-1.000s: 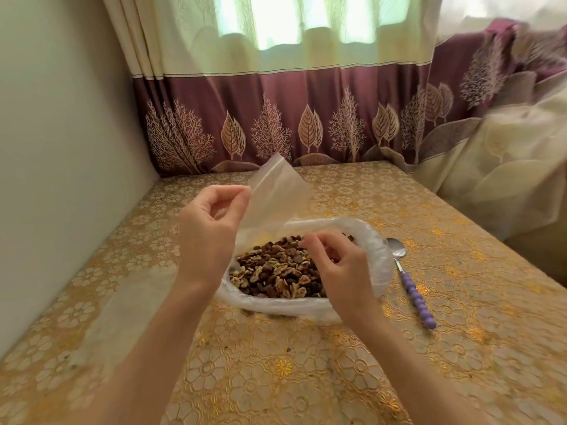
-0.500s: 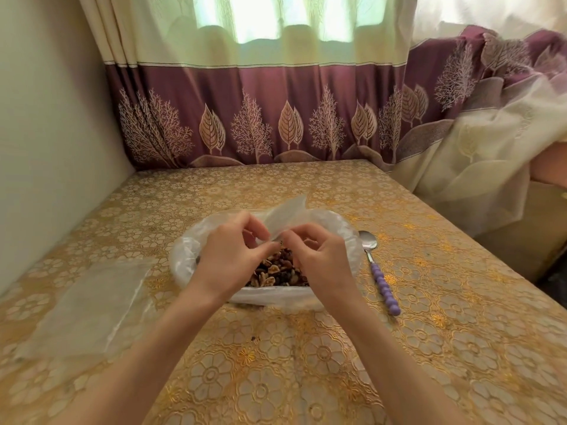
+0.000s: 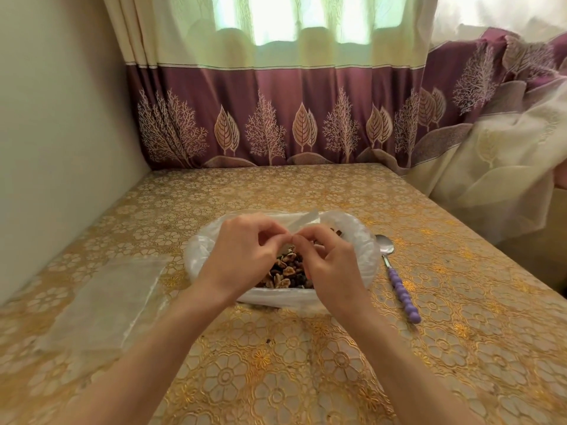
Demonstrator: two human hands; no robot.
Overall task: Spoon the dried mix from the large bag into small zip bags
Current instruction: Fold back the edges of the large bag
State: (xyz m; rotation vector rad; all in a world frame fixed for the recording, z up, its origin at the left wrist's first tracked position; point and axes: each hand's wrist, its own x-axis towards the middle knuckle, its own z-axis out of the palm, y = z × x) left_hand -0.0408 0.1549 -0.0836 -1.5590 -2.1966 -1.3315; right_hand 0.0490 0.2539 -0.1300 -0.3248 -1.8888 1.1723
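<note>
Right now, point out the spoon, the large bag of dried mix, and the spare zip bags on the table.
spoon (image 3: 399,285), head view, on its purple beaded handle.
large bag (image 3: 366,240), head view, on its rolled right rim.
spare zip bags (image 3: 107,299), head view, on the flat clear plastic.

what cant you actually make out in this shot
All in the head view:
- Mouth of the small zip bag: hidden behind the left hand and right hand pinching it, so open or sealed is unclear.
- Dried mix in the large bag: mostly covered by both hands.
- Flat clear bags: too transparent to count.
</note>
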